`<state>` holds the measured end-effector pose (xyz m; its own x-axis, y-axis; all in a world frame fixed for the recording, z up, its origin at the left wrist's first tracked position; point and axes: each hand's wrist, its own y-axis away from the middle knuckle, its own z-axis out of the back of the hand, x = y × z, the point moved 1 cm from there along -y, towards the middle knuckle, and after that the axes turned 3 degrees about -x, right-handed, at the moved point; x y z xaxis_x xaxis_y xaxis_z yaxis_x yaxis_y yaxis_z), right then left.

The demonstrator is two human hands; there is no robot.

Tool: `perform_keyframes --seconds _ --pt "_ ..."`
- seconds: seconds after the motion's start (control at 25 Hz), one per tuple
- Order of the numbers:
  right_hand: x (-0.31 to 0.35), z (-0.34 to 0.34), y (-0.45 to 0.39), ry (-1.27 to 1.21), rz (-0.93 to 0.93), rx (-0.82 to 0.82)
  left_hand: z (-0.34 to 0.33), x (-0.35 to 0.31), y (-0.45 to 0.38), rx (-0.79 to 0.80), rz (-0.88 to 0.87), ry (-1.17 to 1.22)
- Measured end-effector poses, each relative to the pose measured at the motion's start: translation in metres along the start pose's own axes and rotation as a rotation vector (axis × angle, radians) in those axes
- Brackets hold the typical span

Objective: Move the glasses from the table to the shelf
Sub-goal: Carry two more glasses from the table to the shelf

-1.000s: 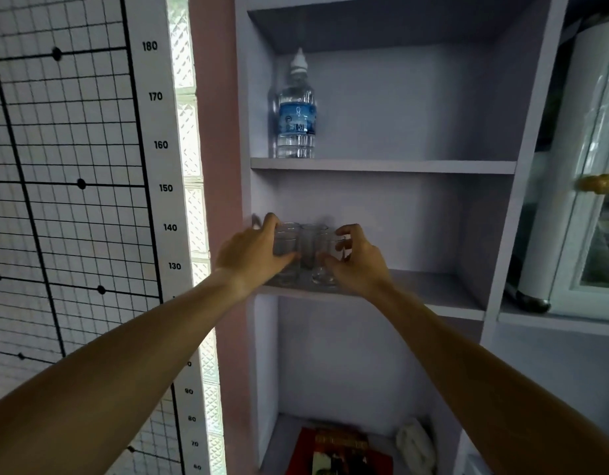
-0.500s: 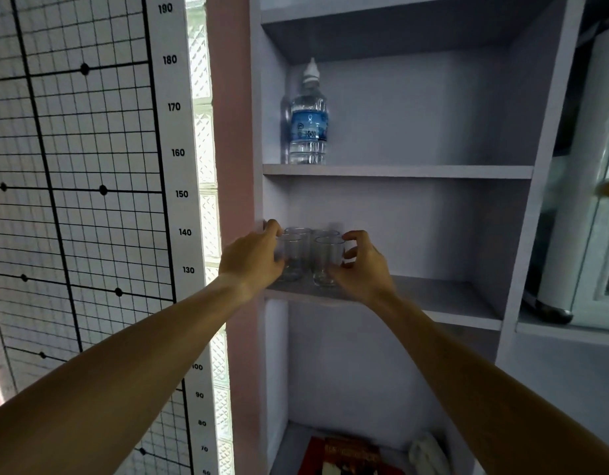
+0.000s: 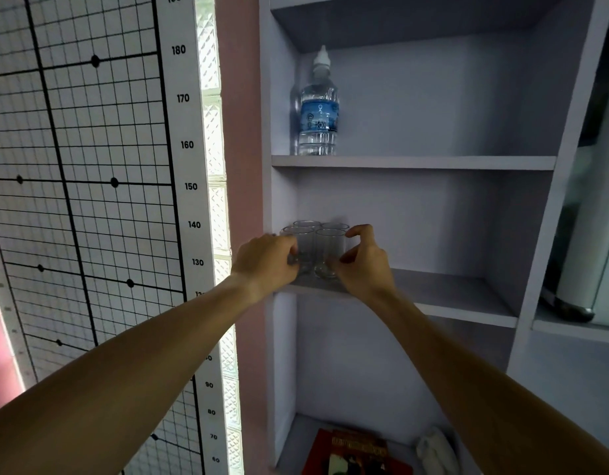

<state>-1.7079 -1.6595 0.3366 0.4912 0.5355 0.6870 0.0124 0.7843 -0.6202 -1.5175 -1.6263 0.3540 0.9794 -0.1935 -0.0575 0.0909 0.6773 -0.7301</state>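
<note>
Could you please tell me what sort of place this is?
Probably a room set up for recording: a measuring grid chart on the wall, beside a lilac shelf unit holding drinking glasses and a water bottle.

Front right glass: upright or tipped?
Upright: the front right glass stands on the middle shelf, rim up, right hand at its side.

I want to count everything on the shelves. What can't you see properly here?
- Head view: rear glasses partly hidden behind front glasses.
- Left hand covers the front-left glass's base.
- Red book cut off by the bottom edge, title blurred.
- Water bottle label too small to read.
</note>
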Motion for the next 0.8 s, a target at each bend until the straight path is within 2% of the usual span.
perform_keyframes --seconds 0.32,0.6,0.68,0.8 --pt "-0.002 -0.006 0.003 0.061 0.039 0.026 -0.007 0.001 0.006 0.041 0.002 0.069" --pt "0.012 -0.021 0.023 0.131 0.087 0.101 0.029 0.054 0.039 0.231 0.104 0.182" --pt "0.035 -0.037 0.032 0.148 0.137 0.153 0.051 0.083 0.057 0.288 0.178 0.167" --pt "0.079 -0.076 0.049 0.144 0.222 0.332 0.092 0.130 0.090 0.320 0.286 0.132"
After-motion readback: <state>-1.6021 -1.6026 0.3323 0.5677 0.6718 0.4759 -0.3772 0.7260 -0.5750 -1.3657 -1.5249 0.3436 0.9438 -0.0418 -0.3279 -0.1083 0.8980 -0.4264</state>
